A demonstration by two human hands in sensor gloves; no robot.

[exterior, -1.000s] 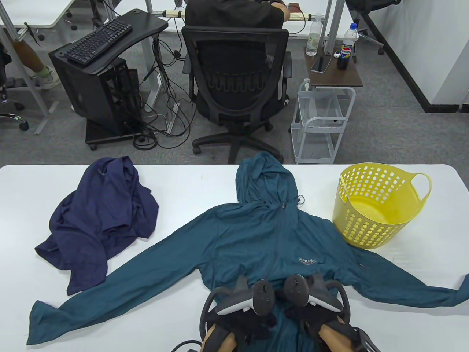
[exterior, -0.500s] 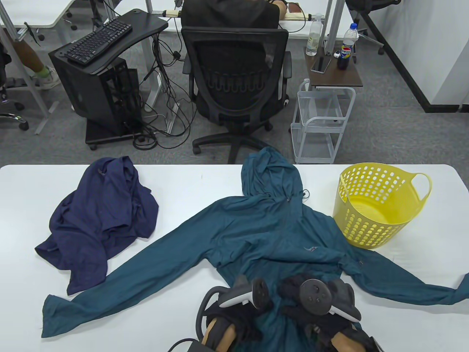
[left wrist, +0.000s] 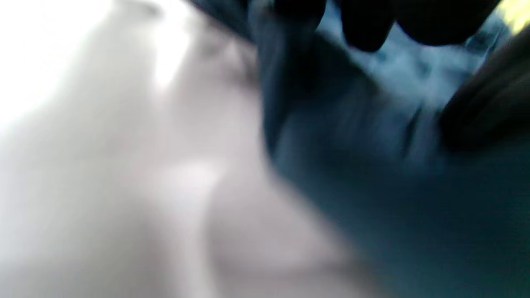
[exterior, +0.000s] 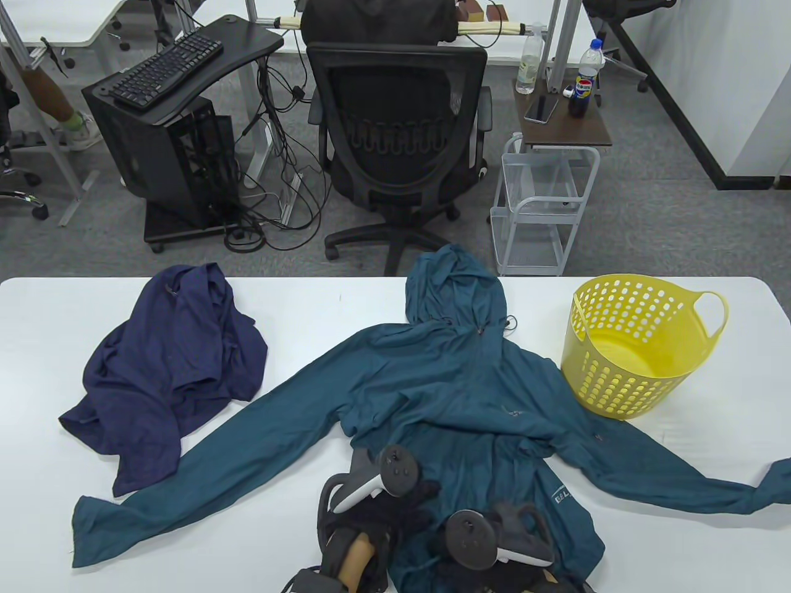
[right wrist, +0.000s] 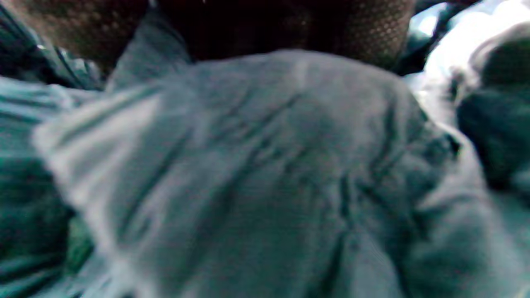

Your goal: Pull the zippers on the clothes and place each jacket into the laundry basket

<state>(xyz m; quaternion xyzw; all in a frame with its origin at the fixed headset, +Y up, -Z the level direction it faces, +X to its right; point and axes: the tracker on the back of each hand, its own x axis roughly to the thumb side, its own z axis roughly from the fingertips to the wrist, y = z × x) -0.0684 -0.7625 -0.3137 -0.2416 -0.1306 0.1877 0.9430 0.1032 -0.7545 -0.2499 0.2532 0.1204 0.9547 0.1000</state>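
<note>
Table view: laundry basket (exterior: 636,349) empty (upright).

Teal hooded zip jacket (exterior: 432,395) spread mid-table, hood at far edge. Crumpled navy jacket (exterior: 173,364) to its left. Yellow perforated plastic laundry basket (exterior: 636,346) on right, touching teal shoulder.
</note>
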